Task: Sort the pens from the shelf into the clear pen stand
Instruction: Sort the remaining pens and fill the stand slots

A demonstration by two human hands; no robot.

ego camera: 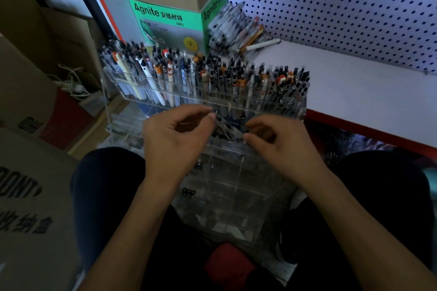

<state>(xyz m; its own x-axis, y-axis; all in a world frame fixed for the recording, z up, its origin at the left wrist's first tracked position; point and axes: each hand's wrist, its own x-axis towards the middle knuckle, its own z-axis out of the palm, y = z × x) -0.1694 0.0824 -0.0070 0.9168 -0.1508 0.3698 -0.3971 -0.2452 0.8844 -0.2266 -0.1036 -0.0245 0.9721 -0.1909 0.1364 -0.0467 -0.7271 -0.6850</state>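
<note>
The left hand [177, 134] was curled, its thumb and forefinger pinched together at the tips on what looked like a thin dark pen; blur made the grip hard to confirm. The right hand [279, 142] mirrored it, fingers bent inward, thumb and forefinger closed near the same small cluster of dark pens [224, 130] between the two hands. Whether the right hand actually held one, I could not tell. Both forearms reached forward from the lap, wrists raised, palms turned down and inward. The clear pen stand [236, 186] sat directly under and beyond the hands, its far row packed with upright pens. More loose pens [236, 28] lay heaped on the white shelf [354, 87] well beyond the right hand, beside a green box [170, 19].
</note>
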